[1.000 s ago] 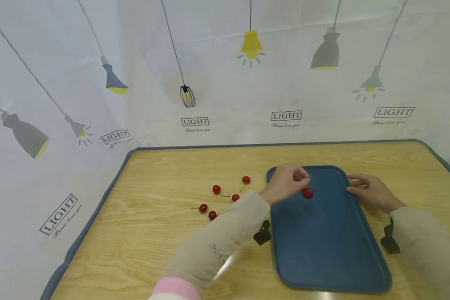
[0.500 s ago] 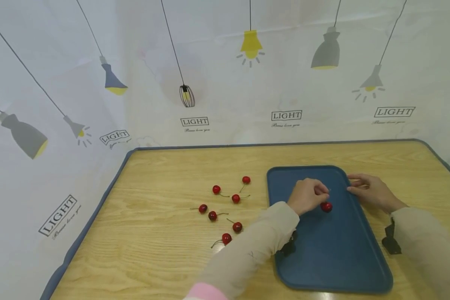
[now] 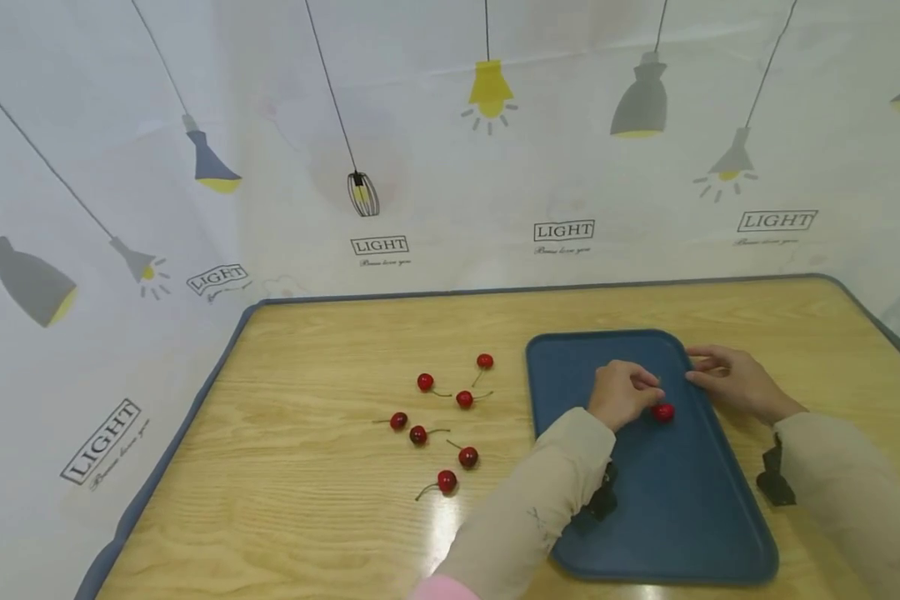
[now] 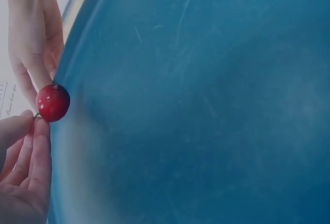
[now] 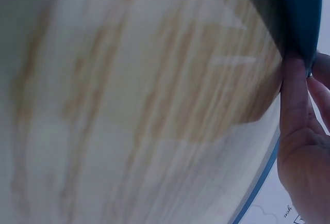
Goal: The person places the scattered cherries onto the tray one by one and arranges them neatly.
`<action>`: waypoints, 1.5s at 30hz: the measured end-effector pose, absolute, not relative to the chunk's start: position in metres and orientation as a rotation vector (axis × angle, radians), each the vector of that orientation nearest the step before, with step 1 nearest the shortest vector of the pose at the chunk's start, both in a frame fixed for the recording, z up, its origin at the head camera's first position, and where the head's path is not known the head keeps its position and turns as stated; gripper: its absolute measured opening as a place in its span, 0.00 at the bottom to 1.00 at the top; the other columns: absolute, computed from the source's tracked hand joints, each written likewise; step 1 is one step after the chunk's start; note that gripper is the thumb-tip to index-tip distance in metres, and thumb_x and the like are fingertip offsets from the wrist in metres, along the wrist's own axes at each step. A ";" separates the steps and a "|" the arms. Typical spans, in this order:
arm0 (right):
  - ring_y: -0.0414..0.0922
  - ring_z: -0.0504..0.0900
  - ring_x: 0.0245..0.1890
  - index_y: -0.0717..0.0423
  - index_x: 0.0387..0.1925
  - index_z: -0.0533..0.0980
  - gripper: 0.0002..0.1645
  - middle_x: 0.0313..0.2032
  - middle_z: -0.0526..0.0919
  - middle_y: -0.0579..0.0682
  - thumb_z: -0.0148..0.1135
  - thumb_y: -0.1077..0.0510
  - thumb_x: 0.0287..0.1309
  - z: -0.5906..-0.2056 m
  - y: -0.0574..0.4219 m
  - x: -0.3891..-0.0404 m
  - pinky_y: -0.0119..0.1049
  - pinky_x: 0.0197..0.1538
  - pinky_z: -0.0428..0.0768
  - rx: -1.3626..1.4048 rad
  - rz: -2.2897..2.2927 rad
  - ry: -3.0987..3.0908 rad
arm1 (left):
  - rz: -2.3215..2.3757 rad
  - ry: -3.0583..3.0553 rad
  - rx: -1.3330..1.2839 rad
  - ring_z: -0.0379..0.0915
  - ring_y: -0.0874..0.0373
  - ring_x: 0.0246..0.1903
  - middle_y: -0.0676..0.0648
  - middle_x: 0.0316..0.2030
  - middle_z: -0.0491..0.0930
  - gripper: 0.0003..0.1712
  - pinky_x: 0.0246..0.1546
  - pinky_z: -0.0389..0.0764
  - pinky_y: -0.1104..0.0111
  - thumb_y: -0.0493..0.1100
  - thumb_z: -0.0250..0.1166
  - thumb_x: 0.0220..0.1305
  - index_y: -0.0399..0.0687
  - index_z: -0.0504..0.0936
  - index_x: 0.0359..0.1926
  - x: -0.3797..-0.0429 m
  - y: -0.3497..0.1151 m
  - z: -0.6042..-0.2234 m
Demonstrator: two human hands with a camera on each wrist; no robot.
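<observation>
A red cherry (image 3: pixel 663 412) hangs from its green stem, pinched between the thumb and fingertips of my left hand (image 3: pixel 621 393). It is over the upper right part of the blue tray (image 3: pixel 667 508); whether it touches the tray I cannot tell. In the left wrist view the same cherry (image 4: pixel 53 102) shows beside the fingertips. My right hand (image 3: pixel 738 382) is at the tray's far right edge. The right wrist view shows its thumb and fingers (image 5: pixel 295 92) on either side of the tray's rim (image 5: pixel 304 22), pinching it.
Several stemmed cherries lie scattered on the wooden table (image 3: pixel 307 500) left of the tray, among them a far one (image 3: pixel 484 361) and a near one (image 3: pixel 447 481). A white sheet (image 3: pixel 450 167) printed with lamps stands behind and to the left.
My left hand has moved right and nearer over the tray with the cherry, then almost stopped. The right hand stays at the rim. The head view has shifted slightly.
</observation>
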State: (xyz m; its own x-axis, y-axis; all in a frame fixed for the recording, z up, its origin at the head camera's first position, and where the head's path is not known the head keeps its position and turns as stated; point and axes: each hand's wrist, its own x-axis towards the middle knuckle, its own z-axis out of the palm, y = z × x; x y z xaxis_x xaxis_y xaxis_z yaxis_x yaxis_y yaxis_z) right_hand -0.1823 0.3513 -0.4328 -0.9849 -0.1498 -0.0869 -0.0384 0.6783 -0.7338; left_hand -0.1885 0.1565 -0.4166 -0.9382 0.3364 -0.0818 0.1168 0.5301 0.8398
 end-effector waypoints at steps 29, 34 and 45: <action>0.66 0.72 0.44 0.72 0.59 0.58 0.32 0.46 0.69 0.74 0.51 0.54 0.61 -0.430 0.352 -0.183 0.49 0.40 0.75 -0.163 -1.178 2.767 | 1.441 2.532 0.175 0.72 0.67 0.20 0.54 0.20 0.80 0.06 0.21 0.70 0.78 0.40 0.68 0.48 0.49 0.84 0.31 -0.186 0.170 -0.430; 0.66 0.72 0.44 0.72 0.58 0.58 0.32 0.46 0.70 0.74 0.51 0.53 0.61 -0.430 0.350 -0.183 0.49 0.40 0.75 -0.161 -1.196 2.758 | 1.446 2.539 0.166 0.71 0.68 0.19 0.55 0.19 0.80 0.05 0.20 0.70 0.78 0.40 0.68 0.49 0.49 0.85 0.30 -0.186 0.172 -0.433; 0.66 0.72 0.44 0.72 0.59 0.58 0.32 0.46 0.70 0.74 0.51 0.54 0.61 -0.434 0.353 -0.183 0.47 0.40 0.75 -0.156 -1.205 2.755 | 1.421 2.572 0.204 0.72 0.69 0.22 0.56 0.20 0.80 0.05 0.22 0.70 0.79 0.40 0.68 0.48 0.50 0.84 0.30 -0.186 0.175 -0.438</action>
